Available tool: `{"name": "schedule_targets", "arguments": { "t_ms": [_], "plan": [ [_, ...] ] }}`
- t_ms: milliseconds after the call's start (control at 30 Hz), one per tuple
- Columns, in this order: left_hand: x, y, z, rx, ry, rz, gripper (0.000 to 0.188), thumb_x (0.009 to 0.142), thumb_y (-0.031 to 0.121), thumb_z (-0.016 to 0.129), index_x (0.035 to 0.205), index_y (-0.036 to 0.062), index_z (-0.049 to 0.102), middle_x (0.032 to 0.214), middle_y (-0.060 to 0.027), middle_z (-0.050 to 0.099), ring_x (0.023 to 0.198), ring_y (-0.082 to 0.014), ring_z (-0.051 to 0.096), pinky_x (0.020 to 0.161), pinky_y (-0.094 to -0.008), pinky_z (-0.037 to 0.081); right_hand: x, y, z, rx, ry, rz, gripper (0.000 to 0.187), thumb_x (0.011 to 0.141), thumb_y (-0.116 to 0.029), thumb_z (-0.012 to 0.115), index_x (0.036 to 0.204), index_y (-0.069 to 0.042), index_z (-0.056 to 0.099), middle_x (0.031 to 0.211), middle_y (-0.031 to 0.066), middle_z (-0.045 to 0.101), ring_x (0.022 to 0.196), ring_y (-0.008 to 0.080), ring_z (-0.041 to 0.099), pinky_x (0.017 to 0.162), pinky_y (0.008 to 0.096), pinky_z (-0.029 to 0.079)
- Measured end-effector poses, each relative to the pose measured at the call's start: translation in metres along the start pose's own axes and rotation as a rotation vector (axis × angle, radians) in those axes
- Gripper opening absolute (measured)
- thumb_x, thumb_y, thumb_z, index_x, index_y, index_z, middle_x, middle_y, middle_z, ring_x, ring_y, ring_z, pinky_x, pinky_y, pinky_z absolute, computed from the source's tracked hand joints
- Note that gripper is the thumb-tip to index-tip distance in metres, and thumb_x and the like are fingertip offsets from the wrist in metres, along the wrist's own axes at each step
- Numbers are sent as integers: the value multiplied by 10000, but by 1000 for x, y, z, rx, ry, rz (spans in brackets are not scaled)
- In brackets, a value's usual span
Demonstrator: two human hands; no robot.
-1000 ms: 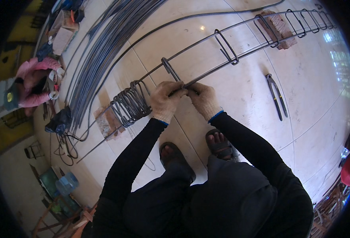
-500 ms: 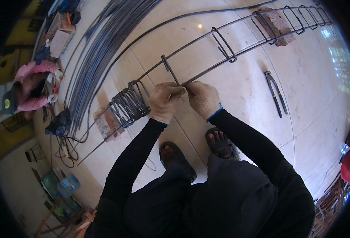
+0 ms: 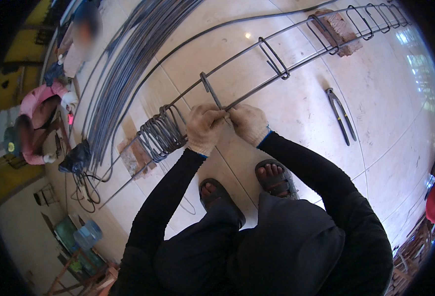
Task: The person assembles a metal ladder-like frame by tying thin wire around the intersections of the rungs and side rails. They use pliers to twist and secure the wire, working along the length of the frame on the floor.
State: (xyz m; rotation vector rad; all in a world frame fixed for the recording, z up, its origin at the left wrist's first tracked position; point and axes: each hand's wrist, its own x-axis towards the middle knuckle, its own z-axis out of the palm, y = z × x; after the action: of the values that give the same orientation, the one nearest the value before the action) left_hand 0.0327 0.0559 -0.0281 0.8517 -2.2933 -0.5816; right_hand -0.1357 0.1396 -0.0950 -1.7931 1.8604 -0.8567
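Both my hands wear cream knitted gloves with blue cuffs. My left hand (image 3: 203, 129) and my right hand (image 3: 249, 120) meet at the lower corner of a bent steel stirrup (image 3: 210, 90), where it touches the near long rebar (image 3: 260, 87). Fingers of each are pinched together; what lies between the fingertips is too small and covered to make out. Just left of my left hand, a bunch of stirrups (image 3: 160, 133) hangs packed together on the bars. Farther right along the frame, another stirrup (image 3: 273, 59) stands apart.
Bricks (image 3: 344, 30) prop the frame at both ends. Black-handled pincers (image 3: 341, 117) lie on the tiles to the right. A bundle of long rods (image 3: 128, 74) stretches along the left. Beyond it crouches a co-worker in pink (image 3: 40, 106), with another person (image 3: 79, 42) farther up.
My hands stay at the same corner, with the right one turned slightly. The co-worker in pink has spread their arms apart, and a second person has come into view at upper left.
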Motion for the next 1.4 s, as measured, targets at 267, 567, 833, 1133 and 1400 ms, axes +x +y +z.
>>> {"name": "schedule_targets", "arguments": {
  "t_ms": [267, 567, 833, 1133, 1400],
  "plan": [
    [7, -9, 0, -132, -125, -47, 220, 797, 13, 896, 954, 127, 791, 1085, -71, 787, 1016, -298, 757, 856, -413, 625, -11, -9, -36, 132, -76, 30, 218, 980, -148, 643, 1161, -138, 764, 931, 165, 771, 926, 432, 759, 788, 562, 598],
    [21, -7, -8, -352, -224, -223, 144, 846, -36, 870, 948, 43, 808, 1076, -99, 797, 1008, -232, 770, 839, -356, 629, -20, -50, -43, 716, -58, 518, 320, 1056, -227, 634, 1239, -9, 783, 1130, 218, 803, 1050, 376, 774, 934, 479, 595],
    [36, -10, -22, -469, -375, -430, 70, 975, 35, 785, 1031, -7, 791, 1138, -103, 782, 1076, -191, 743, 931, -348, 597, -19, -71, -56, 964, -23, 730, 330, 1070, -213, 613, 1214, 33, 780, 917, 97, 726, 800, 148, 642, 738, 324, 544],
    [48, 15, -24, 112, -320, -158, 243, 1040, 216, 735, 1129, -7, 772, 1229, -181, 732, 1096, -352, 731, 925, -426, 591, -16, -76, -70, 1004, -37, 761, 379, 1067, -251, 616, 1223, 63, 760, 857, 54, 668, 805, 128, 606, 740, 305, 520],
    [54, 25, -28, -14, -438, -546, 331, 1074, 308, 678, 1171, 7, 775, 1048, -198, 801, 1003, -351, 786, 887, -437, 600, -14, -80, -74, 1053, -48, 801, 370, 1074, -237, 608, 1249, 58, 747, 850, 37, 649, 731, 109, 574, 649, 286, 487]
  ]
}}
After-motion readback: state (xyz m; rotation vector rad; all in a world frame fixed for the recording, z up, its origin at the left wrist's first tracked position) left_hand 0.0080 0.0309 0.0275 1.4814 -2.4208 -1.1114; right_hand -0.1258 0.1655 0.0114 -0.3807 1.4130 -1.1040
